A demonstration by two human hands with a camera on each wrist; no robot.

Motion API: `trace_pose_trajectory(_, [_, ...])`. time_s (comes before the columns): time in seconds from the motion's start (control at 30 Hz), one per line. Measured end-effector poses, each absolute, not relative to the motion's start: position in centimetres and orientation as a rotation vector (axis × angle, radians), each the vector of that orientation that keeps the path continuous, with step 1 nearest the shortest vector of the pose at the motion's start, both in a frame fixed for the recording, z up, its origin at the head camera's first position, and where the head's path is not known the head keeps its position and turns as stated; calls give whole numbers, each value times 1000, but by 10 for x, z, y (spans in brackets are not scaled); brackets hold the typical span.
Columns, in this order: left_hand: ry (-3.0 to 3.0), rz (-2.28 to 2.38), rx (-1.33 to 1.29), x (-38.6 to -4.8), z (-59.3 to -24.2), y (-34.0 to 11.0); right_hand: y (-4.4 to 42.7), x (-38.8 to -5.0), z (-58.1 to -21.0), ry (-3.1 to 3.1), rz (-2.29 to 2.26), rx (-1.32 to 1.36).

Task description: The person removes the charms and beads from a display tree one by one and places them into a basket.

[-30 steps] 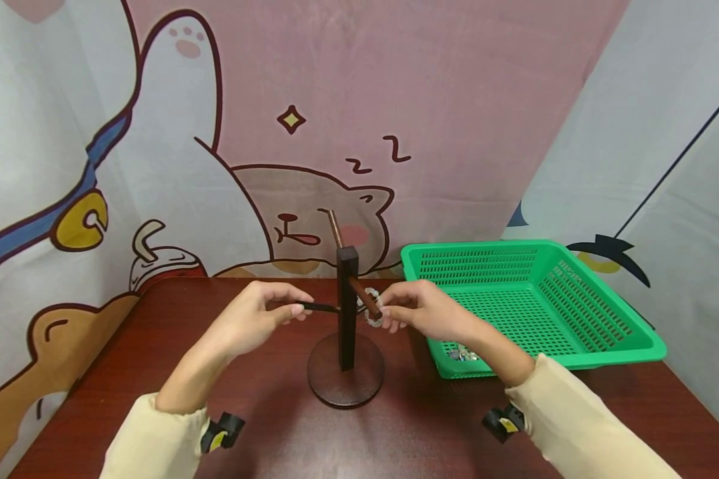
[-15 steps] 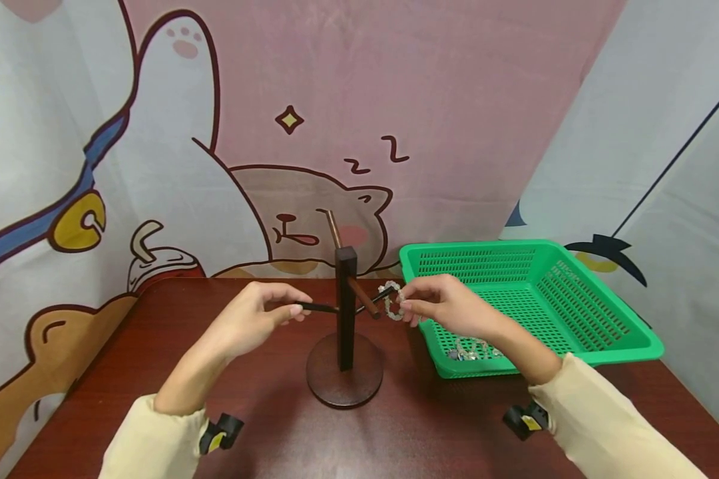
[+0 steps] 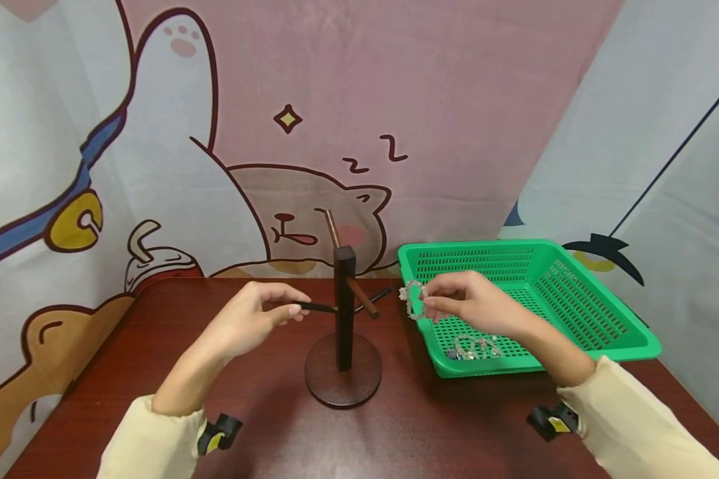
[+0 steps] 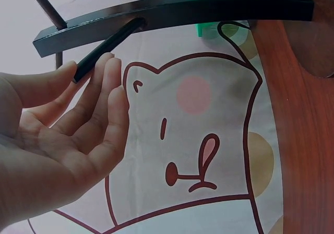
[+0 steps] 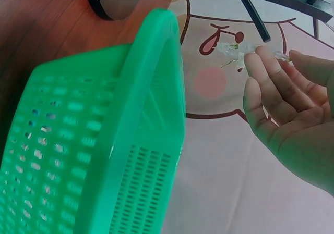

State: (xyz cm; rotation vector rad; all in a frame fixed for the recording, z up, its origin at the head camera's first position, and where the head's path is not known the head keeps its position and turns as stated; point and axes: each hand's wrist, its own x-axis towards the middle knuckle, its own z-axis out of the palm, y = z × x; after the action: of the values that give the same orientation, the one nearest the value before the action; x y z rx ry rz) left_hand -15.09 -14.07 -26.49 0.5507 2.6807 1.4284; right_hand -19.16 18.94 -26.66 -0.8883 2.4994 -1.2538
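Note:
A dark wooden stand point(image 3: 344, 313) with a round base and several thin pegs stands upright on the table. My left hand point(image 3: 260, 313) pinches the tip of its left peg point(image 4: 107, 49) between thumb and fingers. To the right of the stand, my right hand point(image 3: 470, 303) pinches a clear beaded bracelet point(image 3: 411, 301) by its right side. The bracelet hangs in the air near the left rim of the green basket, apart from the right peg point(image 3: 374, 299). In the right wrist view the bracelet point(image 5: 237, 51) looks blurred, partly behind the fingertips.
The green plastic basket point(image 3: 575, 364) sits at the right of the reddish-brown table point(image 3: 228, 399). More beaded bracelets point(image 3: 476, 347) lie in its front left corner. A cartoon-printed cloth point(image 3: 455, 100) hangs behind the table.
My right hand has moved right with the bracelet, away from the stand; the bracelet was around the right peg's end and is now off it. My left hand stays on its peg.

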Motion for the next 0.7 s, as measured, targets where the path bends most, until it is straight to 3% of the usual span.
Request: trace_pose_trajectory(0.7, [2679,1447,567,-152,-267,-139,238,-181,-271,2535,-1191,-847])
